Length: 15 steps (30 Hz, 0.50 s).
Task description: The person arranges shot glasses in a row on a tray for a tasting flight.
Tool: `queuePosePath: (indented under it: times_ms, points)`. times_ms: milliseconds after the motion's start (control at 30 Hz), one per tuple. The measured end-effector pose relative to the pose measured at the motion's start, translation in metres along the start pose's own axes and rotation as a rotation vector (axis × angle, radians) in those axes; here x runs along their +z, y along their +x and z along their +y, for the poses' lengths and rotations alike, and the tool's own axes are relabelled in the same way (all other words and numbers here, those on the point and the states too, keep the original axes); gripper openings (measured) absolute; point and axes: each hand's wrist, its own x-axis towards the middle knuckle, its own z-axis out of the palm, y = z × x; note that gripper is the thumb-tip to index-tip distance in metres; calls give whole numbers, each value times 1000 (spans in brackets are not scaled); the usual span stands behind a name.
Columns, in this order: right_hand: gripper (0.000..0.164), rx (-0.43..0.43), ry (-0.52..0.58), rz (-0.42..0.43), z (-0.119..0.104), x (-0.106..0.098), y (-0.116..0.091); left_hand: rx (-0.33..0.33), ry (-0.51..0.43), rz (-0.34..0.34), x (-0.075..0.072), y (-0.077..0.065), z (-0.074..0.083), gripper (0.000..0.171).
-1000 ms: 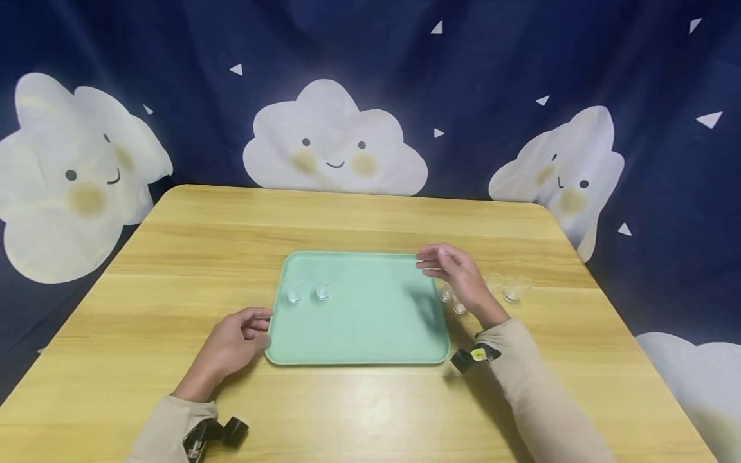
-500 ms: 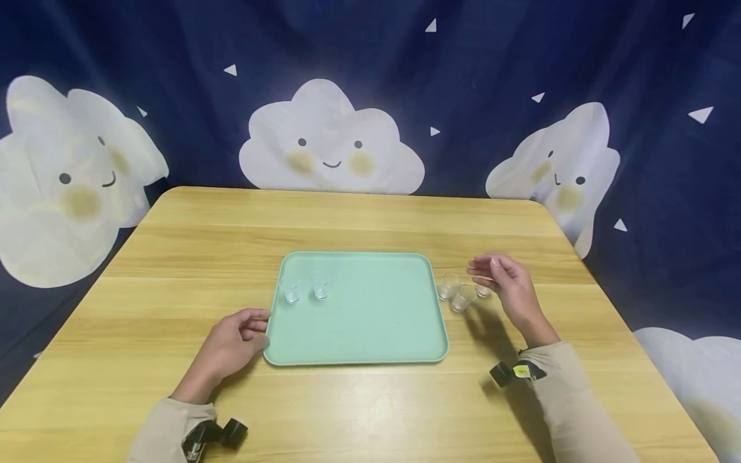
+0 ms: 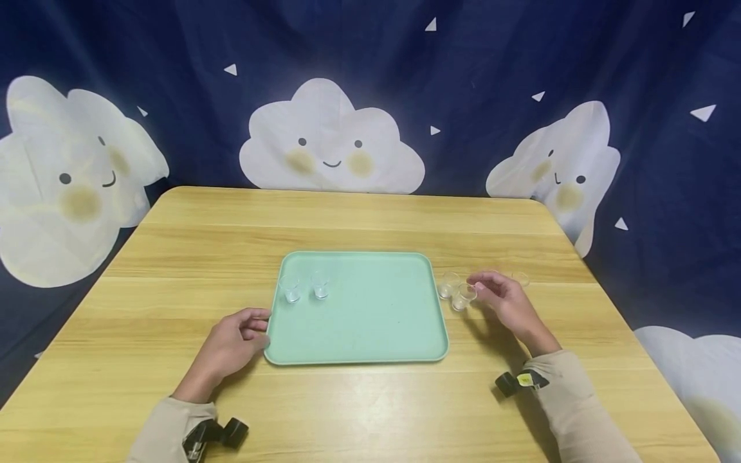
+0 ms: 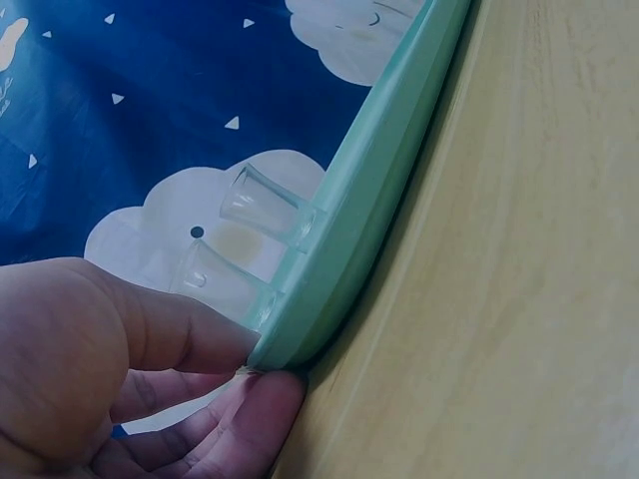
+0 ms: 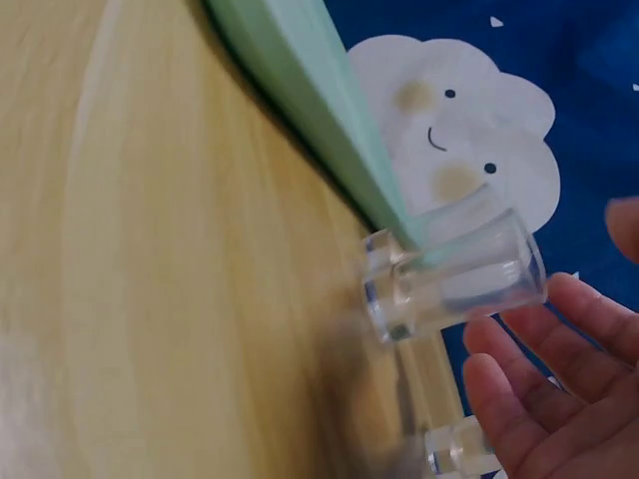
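Reaching toward the cluster of small clear glasses on the wooden table [image 3: 370,212], my right hand [image 3: 506,302] sits just right of the mint-green tray [image 3: 359,334], its fingers loosely curled and part open. The fingertips [image 5: 519,384] lie at the nearest glass [image 3: 464,296], touching or almost so; I cannot tell from either view whether a pinch has closed on it. A second glass [image 3: 448,285] stands just beside it against the tray's right rim, and another [image 3: 521,278] shows faintly beyond the hand. Two glasses [image 3: 289,289] [image 3: 320,285] already stand upright in the tray's far left corner. My left hand [image 3: 231,344] holds the tray's near left corner, thumb over the rim and fingers [image 4: 250,419] tucked under it. Risks, as I judge them: the glasses are light, smooth and closely grouped, so an off-centre pinch could tip the target or knock its neighbour over; a low carry could clip the tray's raised rim; and any lift or tug from the left hand could topple the two standing glasses.
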Motion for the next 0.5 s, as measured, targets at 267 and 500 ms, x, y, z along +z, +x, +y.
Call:
queuePosePath:
  times_ms: [267, 500]
  points:
    - [47, 67, -97, -112, 9, 1, 3, 1, -5, 3, -1, -1, 1, 45]
    - [45, 93, -135, -128, 14, 1, 5, 2, -9, 2, 0, -1, 1, 44]
